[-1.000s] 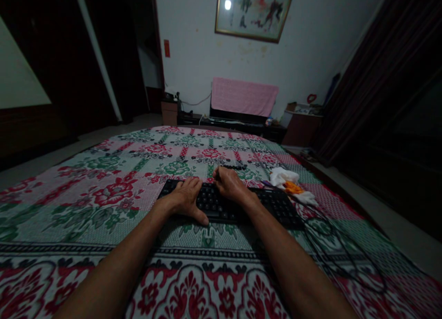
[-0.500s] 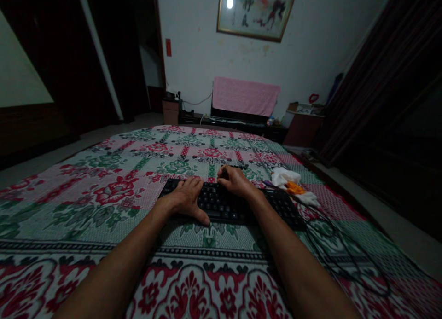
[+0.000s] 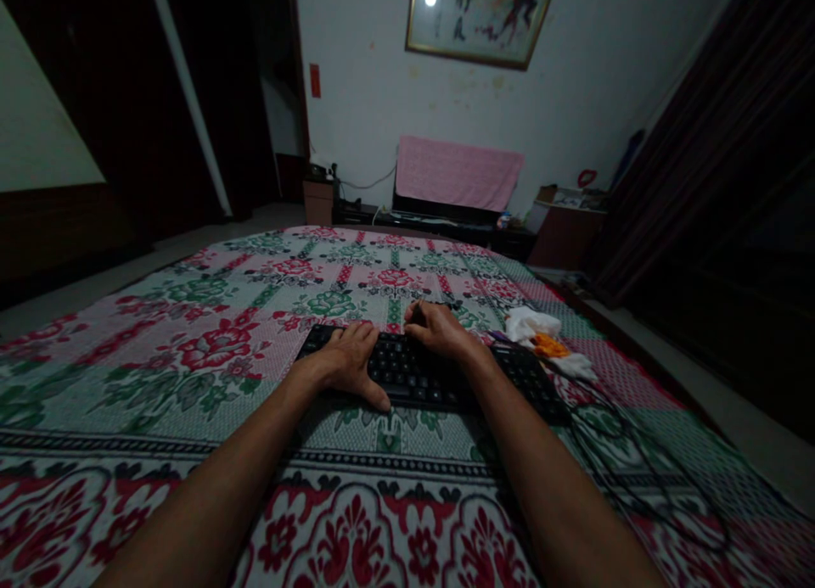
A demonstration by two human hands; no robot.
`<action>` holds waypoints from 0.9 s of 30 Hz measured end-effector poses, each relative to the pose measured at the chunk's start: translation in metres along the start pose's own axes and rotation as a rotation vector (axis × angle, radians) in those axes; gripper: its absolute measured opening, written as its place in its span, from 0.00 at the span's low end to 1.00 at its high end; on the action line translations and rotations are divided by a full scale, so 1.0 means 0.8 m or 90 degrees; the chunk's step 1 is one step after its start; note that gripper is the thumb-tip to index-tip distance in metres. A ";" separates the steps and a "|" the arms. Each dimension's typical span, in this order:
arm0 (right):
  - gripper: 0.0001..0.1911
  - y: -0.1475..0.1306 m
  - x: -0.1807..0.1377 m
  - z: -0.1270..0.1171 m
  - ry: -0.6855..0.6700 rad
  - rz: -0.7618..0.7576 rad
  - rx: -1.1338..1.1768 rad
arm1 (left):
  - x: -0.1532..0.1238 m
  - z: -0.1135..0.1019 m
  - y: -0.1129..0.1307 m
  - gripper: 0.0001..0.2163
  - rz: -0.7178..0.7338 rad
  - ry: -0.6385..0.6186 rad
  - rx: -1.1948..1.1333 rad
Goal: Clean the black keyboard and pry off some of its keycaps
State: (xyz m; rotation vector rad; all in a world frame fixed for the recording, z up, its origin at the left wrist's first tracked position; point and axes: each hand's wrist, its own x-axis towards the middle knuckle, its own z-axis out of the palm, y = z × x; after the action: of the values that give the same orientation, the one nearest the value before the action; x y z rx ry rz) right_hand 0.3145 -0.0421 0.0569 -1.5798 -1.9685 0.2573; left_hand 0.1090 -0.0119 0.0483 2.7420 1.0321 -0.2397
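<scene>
A black computer keyboard (image 3: 407, 384) lies crosswise on the patterned bedspread in front of me. My left hand (image 3: 349, 359) rests on its left part, fingers spread flat over the keys and thumb out along the near edge. Over the middle of the keyboard, near its far edge, my right hand (image 3: 438, 329) is closed. Between its thumb and fingers shows a small dark object (image 3: 417, 316), mostly hidden by the hand, so its kind cannot be made out.
Right of the keyboard lie a crumpled white cloth (image 3: 531, 323), an orange cloth (image 3: 548, 345) and loops of black cable (image 3: 662, 486). The bedspread (image 3: 210, 359) covers the bed. Beyond the bed, a pink towel (image 3: 458, 174) drapes over a screen against the wall.
The whole view has shifted slightly, so everything sits a little further right. Both hands keep nearly the same places on the keyboard.
</scene>
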 end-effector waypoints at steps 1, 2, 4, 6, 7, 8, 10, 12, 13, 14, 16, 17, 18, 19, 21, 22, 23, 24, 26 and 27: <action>0.07 0.000 -0.001 0.002 0.009 -0.014 -0.005 | 0.000 0.000 0.000 0.61 0.000 -0.001 -0.001; 0.07 0.000 -0.003 0.003 0.017 -0.023 -0.010 | -0.001 -0.001 0.001 0.62 0.001 -0.001 -0.002; 0.07 -0.003 -0.007 0.007 0.036 -0.035 -0.016 | -0.001 -0.002 0.002 0.62 0.003 0.003 0.000; 0.06 -0.008 -0.013 0.010 0.052 -0.046 -0.018 | -0.002 -0.002 0.003 0.61 0.004 0.008 0.003; 0.06 -0.010 -0.016 0.011 0.059 -0.051 -0.019 | -0.002 -0.002 0.003 0.61 0.005 0.009 0.003; 0.05 -0.012 -0.018 0.012 0.066 -0.056 -0.019 | -0.001 -0.002 0.003 0.61 0.005 0.010 0.002; 0.05 -0.014 -0.022 0.014 0.078 -0.058 -0.014 | -0.001 -0.001 0.002 0.61 0.004 0.010 -0.002; 0.05 -0.013 -0.022 0.014 0.089 -0.046 -0.004 | -0.001 -0.001 0.002 0.61 0.004 0.008 -0.008; 0.06 -0.012 -0.020 0.014 0.091 -0.037 0.001 | -0.001 0.000 0.001 0.61 0.005 0.007 -0.011; 0.06 -0.010 -0.018 0.014 0.091 -0.025 0.004 | -0.001 -0.001 0.001 0.61 0.006 0.007 -0.014; 0.07 -0.006 -0.012 0.012 0.076 -0.002 0.009 | -0.002 -0.001 0.001 0.61 0.008 0.008 -0.019; 0.07 -0.004 -0.009 0.011 0.067 0.006 0.013 | -0.002 -0.001 0.001 0.61 0.008 0.010 -0.020; 0.07 -0.002 -0.006 0.011 0.061 0.012 0.018 | -0.002 -0.001 0.001 0.61 0.007 0.012 -0.020; 0.07 0.000 -0.005 0.011 0.059 0.016 0.023 | -0.003 -0.002 0.002 0.62 0.006 0.013 -0.020; 0.07 0.001 -0.004 0.012 0.067 0.017 0.027 | -0.003 -0.002 0.002 0.62 0.005 0.014 -0.019; 0.07 0.000 -0.005 0.013 0.076 0.017 0.028 | -0.003 -0.002 0.002 0.62 0.006 0.015 -0.019; 0.08 -0.001 -0.007 0.014 0.085 0.017 0.029 | -0.003 -0.001 0.002 0.62 0.008 0.017 -0.020; 0.08 -0.002 -0.009 0.014 0.092 0.013 0.030 | -0.002 -0.001 0.002 0.62 0.009 0.018 -0.020; 0.08 -0.004 -0.012 0.014 0.091 0.000 0.034 | -0.001 0.000 0.001 0.62 0.012 0.021 -0.018; 0.08 -0.004 -0.013 0.013 0.084 -0.008 0.039 | 0.000 0.001 0.000 0.62 0.011 0.022 -0.017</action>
State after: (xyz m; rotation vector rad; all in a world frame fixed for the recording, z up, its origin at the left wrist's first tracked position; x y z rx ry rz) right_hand 0.3074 -0.0504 0.0464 -1.5055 -1.8518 0.2012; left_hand 0.1089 -0.0126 0.0474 2.7394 1.0125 -0.1763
